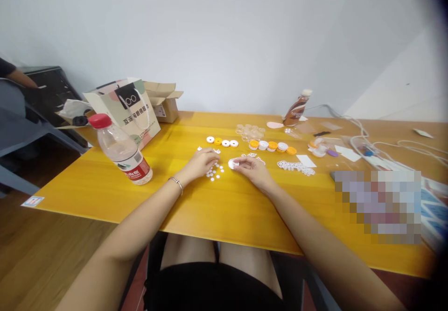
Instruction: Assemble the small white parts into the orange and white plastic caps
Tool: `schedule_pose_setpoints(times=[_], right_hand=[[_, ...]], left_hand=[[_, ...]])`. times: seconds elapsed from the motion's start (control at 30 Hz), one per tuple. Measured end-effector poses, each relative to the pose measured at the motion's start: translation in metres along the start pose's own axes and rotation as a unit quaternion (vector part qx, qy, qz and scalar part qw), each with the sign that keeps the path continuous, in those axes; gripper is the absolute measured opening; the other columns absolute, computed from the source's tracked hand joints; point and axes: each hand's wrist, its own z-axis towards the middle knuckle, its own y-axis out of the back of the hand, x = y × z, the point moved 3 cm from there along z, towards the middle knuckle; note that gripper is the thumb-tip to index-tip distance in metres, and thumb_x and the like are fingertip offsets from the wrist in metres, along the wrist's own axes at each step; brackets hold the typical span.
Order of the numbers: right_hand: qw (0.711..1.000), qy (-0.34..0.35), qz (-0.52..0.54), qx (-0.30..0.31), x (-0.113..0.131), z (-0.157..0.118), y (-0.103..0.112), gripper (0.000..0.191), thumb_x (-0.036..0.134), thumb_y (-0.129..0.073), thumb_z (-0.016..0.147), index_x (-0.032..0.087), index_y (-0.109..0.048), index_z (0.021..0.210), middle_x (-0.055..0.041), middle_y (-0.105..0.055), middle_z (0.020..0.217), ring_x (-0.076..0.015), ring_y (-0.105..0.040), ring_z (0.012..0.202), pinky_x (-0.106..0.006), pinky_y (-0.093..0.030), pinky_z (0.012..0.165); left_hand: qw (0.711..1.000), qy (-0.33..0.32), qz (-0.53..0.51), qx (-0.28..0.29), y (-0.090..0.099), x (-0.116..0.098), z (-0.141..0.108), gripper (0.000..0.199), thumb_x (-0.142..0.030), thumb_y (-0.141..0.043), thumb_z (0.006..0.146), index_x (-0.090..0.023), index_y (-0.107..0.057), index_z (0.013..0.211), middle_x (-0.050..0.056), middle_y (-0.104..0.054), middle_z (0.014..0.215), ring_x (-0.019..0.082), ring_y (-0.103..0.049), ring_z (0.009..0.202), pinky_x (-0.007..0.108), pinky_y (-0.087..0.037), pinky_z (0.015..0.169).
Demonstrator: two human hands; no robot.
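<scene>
My right hand (255,170) pinches a small white round piece (231,164) between thumb and fingertips, just above the table or touching it. My left hand (201,164) has its fingers drawn together over a scatter of small white discs (217,177); whatever is between the fingertips is hidden. Beyond the hands stands a short row of white and orange round pieces with dark centres (226,143). To the right runs a row of orange and white round caps (272,146). Patterned white flat pieces (296,167) lie right of my right hand.
Clear plastic rings (250,131) lie towards the wall. A red-capped bottle (129,154), a paper bag (140,115) and a cardboard box (168,105) stand left. On the right are a brown bottle (297,110), white cards (306,161), cables (359,124) and a blurred item (381,203).
</scene>
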Motion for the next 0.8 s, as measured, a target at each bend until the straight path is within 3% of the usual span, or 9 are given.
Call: schedule_pose_setpoints(times=[0.1,0.23,0.53,0.8], right_hand=[[1.0,0.008,-0.001,0.015,-0.002,0.001,-0.001,0.023,0.028,-0.067,0.063,0.019,-0.061,0.083,-0.0038,-0.066,0.09,-0.0148,-0.062,0.082,-0.033,-0.046,0.084],[0.999,0.016,0.002,0.029,-0.003,0.002,-0.002,0.024,0.024,-0.067,0.062,0.019,-0.061,0.085,-0.0037,-0.065,0.091,-0.0139,-0.061,0.083,-0.033,-0.045,0.086],[0.999,0.02,-0.017,0.038,0.001,0.001,-0.002,0.022,0.024,-0.066,0.063,0.018,-0.06,0.084,-0.004,-0.064,0.089,-0.0137,-0.06,0.081,-0.035,-0.045,0.086],[0.999,0.02,-0.018,0.038,-0.001,0.001,-0.003,0.022,0.024,-0.066,0.063,0.018,-0.06,0.083,-0.0042,-0.064,0.09,-0.0137,-0.061,0.082,-0.034,-0.045,0.086]], left_hand=[[0.998,0.001,0.019,0.051,-0.001,0.009,-0.002,0.018,-0.022,-0.048,0.081,-0.02,-0.063,0.091,0.004,-0.059,0.088,0.016,-0.054,0.084,0.028,-0.04,0.079],[0.996,0.004,0.043,0.076,-0.007,0.009,-0.003,0.018,-0.025,-0.051,0.08,-0.02,-0.063,0.092,0.004,-0.06,0.09,0.017,-0.053,0.086,0.029,-0.039,0.08],[0.996,0.001,0.053,0.07,-0.009,0.008,-0.002,0.015,-0.024,-0.05,0.08,-0.02,-0.063,0.087,0.003,-0.06,0.088,0.016,-0.053,0.084,0.028,-0.038,0.079],[0.997,0.042,0.032,0.062,-0.012,0.008,0.0,0.012,-0.016,-0.049,0.077,-0.017,-0.061,0.079,0.003,-0.061,0.08,0.014,-0.054,0.075,0.024,-0.04,0.071]])
